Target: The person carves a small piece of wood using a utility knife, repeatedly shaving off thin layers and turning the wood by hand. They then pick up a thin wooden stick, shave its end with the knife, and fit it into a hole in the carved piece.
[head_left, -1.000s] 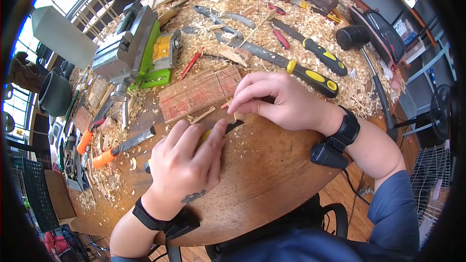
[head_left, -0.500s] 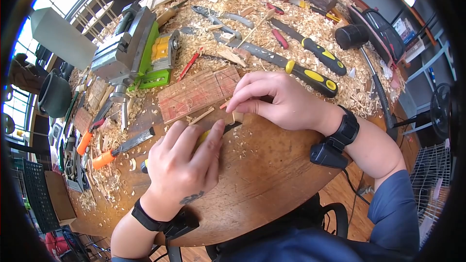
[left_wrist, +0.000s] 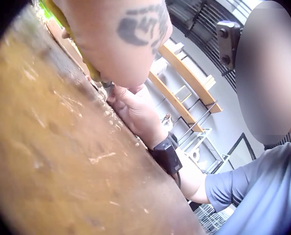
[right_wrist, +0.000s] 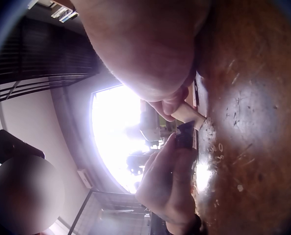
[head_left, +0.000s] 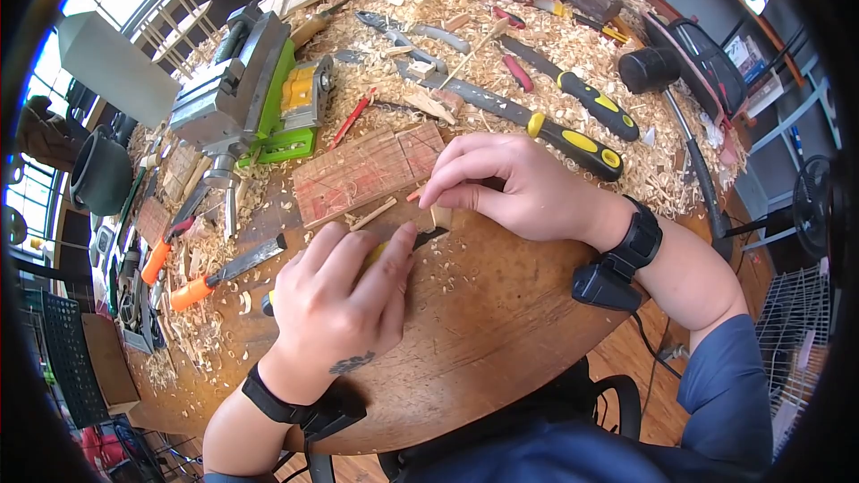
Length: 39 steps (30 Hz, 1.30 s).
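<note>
My left hand [head_left: 340, 295] grips a yellow-handled utility knife [head_left: 376, 255], most of its handle hidden under the fingers. Its dark blade [head_left: 433, 236] points right, low over the table, and lies right at the lower end of a small pale wood piece [head_left: 440, 216]. Thumb and fingers of my right hand [head_left: 514, 186] pinch the upper end of that piece. In the right wrist view the wood stick [right_wrist: 188, 113] slants down to the table beside the blade [right_wrist: 185, 130]. Fine curled shavings [head_left: 443, 277] lie just below the blade.
A red-marked wood board [head_left: 349, 181] lies beyond the hands, with thin offcuts before it. Left stand a vise [head_left: 215, 107] and orange-handled chisels [head_left: 190, 293]. Yellow-black-handled files or rasps [head_left: 586, 148] and a black mallet [head_left: 650, 69] lie among shavings at the back right.
The left hand and knife have shifted very slightly, the blade now a touch lower at the wood piece. The right hand keeps its pinch in nearly the same spot.
</note>
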Each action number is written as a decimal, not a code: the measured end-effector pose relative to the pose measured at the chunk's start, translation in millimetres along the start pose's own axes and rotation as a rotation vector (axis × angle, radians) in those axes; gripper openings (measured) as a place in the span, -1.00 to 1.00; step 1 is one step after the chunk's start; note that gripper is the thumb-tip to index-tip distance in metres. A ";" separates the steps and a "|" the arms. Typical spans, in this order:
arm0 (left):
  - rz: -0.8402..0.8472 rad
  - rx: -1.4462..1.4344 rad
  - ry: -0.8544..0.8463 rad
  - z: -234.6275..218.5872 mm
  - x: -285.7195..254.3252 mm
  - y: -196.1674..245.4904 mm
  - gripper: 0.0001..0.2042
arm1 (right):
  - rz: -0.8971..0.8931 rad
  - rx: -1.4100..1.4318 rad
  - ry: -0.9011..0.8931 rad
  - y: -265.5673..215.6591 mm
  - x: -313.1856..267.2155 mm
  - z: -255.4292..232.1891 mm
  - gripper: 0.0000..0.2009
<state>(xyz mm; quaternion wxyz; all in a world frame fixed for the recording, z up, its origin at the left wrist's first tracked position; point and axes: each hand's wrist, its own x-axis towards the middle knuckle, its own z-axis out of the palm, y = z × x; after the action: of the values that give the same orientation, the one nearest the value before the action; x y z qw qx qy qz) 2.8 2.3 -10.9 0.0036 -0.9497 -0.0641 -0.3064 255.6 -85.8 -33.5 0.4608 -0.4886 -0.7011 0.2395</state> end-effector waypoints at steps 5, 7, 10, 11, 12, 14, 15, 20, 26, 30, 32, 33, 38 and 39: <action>0.005 -0.007 0.010 0.1 0.9 -0.9 -0.62 | 0.041 0.047 0.007 -0.8 -0.3 0.4 -0.88; 0.001 -0.002 -0.006 1.1 0.4 -0.5 -0.62 | 0.004 0.009 -0.002 -0.4 -0.3 0.0 -0.84; -0.001 -0.015 -0.020 1.3 1.5 -0.2 -0.63 | 0.006 0.013 -0.004 -0.8 -0.2 0.2 -0.84; -0.010 -0.017 -0.032 0.7 2.0 0.5 -0.64 | 0.006 0.012 -0.004 -1.0 -0.3 0.2 -0.84; -0.019 -0.018 -0.043 -0.1 2.3 1.0 -0.65 | 0.006 0.005 -0.005 -1.3 -0.3 0.3 -0.84; -0.028 -0.016 -0.055 -1.0 2.7 2.1 -0.65 | 0.005 -0.003 -0.007 -1.6 -0.1 0.3 -0.84; -0.038 -0.015 -0.070 -1.3 2.7 2.6 -0.66 | 0.006 -0.002 -0.005 -1.6 -0.1 0.2 -0.84; -0.041 -0.015 -0.071 0.1 2.0 3.1 -0.65 | 0.008 -0.003 -0.003 -2.7 0.2 0.0 -0.84; -0.041 -0.021 -0.081 -0.3 1.8 2.7 -0.63 | 0.014 0.003 0.001 -3.2 -0.1 0.2 -0.84; -0.103 -0.049 -0.139 -6.2 4.1 8.5 -0.62 | 0.018 0.004 -0.004 -2.5 -0.2 -0.2 -0.85; -0.081 -0.030 -0.138 -5.2 3.9 10.8 -0.61 | 0.020 -0.003 -0.007 -2.3 -0.4 -0.5 -0.85; -0.058 -0.013 -0.137 -4.4 3.3 11.0 -0.61 | 0.030 -0.002 -0.007 -2.4 -0.3 -1.0 -0.86; -0.016 -0.004 -0.046 2.6 -1.3 3.6 -0.60 | 0.042 0.000 -0.002 -2.3 0.2 -0.7 -0.86; -0.020 -0.004 -0.018 3.0 -1.9 3.0 -0.60 | 0.035 -0.001 0.000 -2.2 0.3 -0.5 -0.86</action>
<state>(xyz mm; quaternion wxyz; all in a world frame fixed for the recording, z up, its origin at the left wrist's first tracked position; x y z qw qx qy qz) 3.3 -0.8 -14.3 -0.0022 -0.9517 -0.0732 -0.2982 255.1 -86.5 -31.5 0.4565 -0.5008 -0.6926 0.2473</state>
